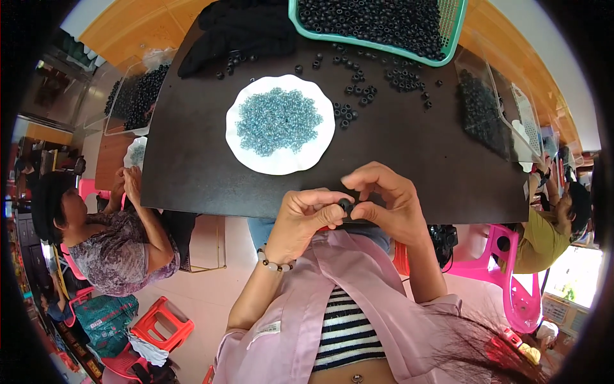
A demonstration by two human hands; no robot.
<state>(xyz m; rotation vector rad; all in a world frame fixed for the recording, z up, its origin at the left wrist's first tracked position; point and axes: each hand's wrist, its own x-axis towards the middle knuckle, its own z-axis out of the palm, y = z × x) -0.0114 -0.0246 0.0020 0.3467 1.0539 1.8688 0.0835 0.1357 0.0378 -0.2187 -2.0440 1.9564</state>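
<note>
My left hand (299,219) pinches a black bead (346,205) between thumb and forefinger, just beyond the table's near edge. Close to the bead's right side is the thumb of my right hand (393,206); the fingers of that hand curve above it, apart from the thumb. I make out nothing between them. Ahead of my hands, a white scalloped plate (279,168) holds a heap of small clear-blue beads (279,121). Loose black ring-shaped beads (403,79) lie scattered on the dark table (409,141) beyond the plate.
A green basket (377,46) full of black beads stands at the far side, beside a black cloth (246,32). Clear bins of black beads stand left (137,99) and right (483,115). People sit at both sides, near a red stool (163,323) and a pink chair (505,275).
</note>
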